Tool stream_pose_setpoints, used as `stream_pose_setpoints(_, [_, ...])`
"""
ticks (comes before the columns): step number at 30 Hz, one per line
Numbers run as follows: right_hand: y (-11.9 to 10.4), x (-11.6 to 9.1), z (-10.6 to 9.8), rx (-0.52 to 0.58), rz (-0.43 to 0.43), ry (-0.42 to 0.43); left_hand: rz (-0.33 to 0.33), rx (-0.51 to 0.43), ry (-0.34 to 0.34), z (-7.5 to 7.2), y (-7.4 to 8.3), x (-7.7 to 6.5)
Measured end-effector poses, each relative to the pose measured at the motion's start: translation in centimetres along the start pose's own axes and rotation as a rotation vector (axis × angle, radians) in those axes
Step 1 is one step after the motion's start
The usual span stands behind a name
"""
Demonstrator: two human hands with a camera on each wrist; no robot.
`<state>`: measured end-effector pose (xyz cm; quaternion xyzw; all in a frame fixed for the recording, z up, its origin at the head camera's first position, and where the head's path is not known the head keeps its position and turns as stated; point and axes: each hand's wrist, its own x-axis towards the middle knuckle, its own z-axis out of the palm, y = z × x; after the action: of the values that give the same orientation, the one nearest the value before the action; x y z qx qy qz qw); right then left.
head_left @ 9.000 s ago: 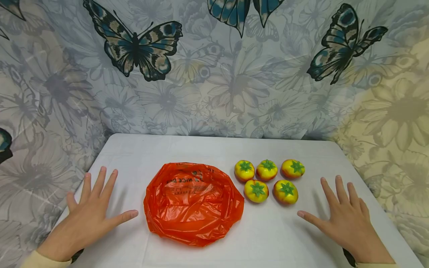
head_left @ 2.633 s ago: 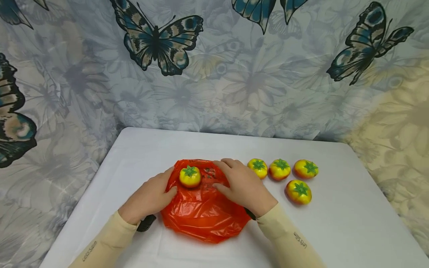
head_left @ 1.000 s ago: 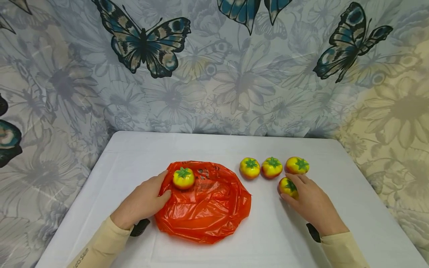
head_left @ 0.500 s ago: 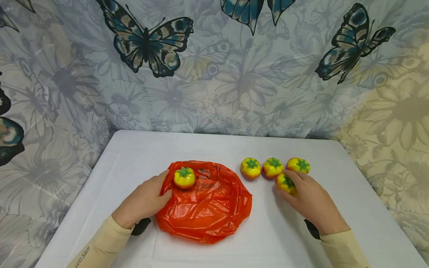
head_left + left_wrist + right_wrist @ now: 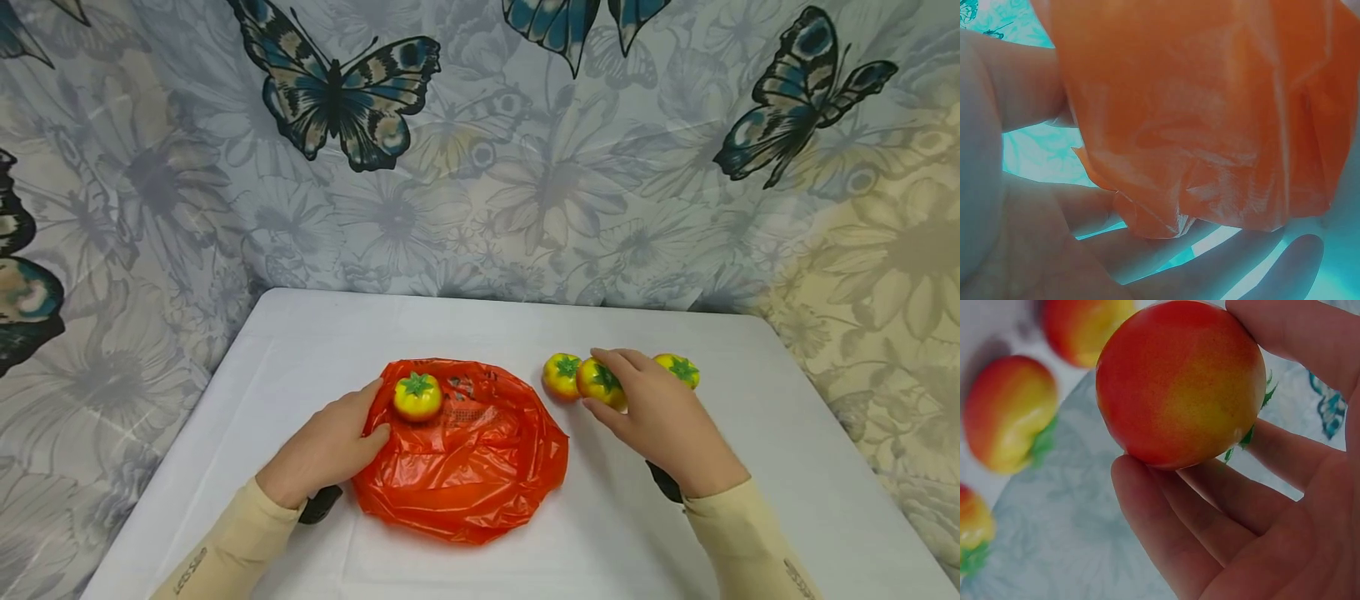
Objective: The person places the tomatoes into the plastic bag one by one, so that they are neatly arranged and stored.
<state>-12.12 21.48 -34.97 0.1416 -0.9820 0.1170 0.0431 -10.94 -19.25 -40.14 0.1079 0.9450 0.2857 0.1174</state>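
Observation:
In the head view, my left hand (image 5: 330, 446) holds the left side of a red plastic bag (image 5: 468, 492), thumb over its rim. The left wrist view shows the bag's outer wall (image 5: 1197, 112) with several fingers stretched along its underside. One yellow-red toy tomato (image 5: 417, 397) with a green star-shaped top lies in the bag at its far left. My right hand (image 5: 660, 417) grips another toy tomato (image 5: 1179, 387) between thumb and fingertips, to the right of the bag. In the head view it overlaps the row of tomatoes behind it.
Two more toy tomatoes show in the head view, one left of the right hand (image 5: 560, 377) and one beyond it (image 5: 681, 370). A third appears in the right wrist view among the loose tomatoes (image 5: 1010, 412). The white table (image 5: 360, 325) meets a butterfly-patterned backdrop (image 5: 555, 208).
Since 9 seconds ago one tomato has come to lie in the bag. Over the last second my right hand has moved left with a tomato from the front. My left hand has stayed at the bag.

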Motion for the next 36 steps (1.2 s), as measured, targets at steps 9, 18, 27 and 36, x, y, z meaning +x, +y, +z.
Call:
stream_pose_setpoints(9, [-3.8, 2.9, 1.0, 0.051, -0.055, -0.026, 0.002, -0.011, 0.001, 0.0, 0.0, 0.0])
stream_pose_setpoints(18, [-7.1, 4.9, 3.2, 0.095, -0.134, -0.05, -0.009, -0.008, 0.009, 0.0, -0.1, 0.1])
stream_pose_setpoints(27, [-9.5, 5.9, 5.0, 0.132, -0.181, -0.085, -0.009, 0.004, 0.018, 0.2, -0.1, 0.1])
stream_pose_setpoints(36, [-10.7, 6.7, 6.5, 0.115, -0.173, -0.13, -0.005, -0.001, 0.023, 0.1, -0.1, 0.1])
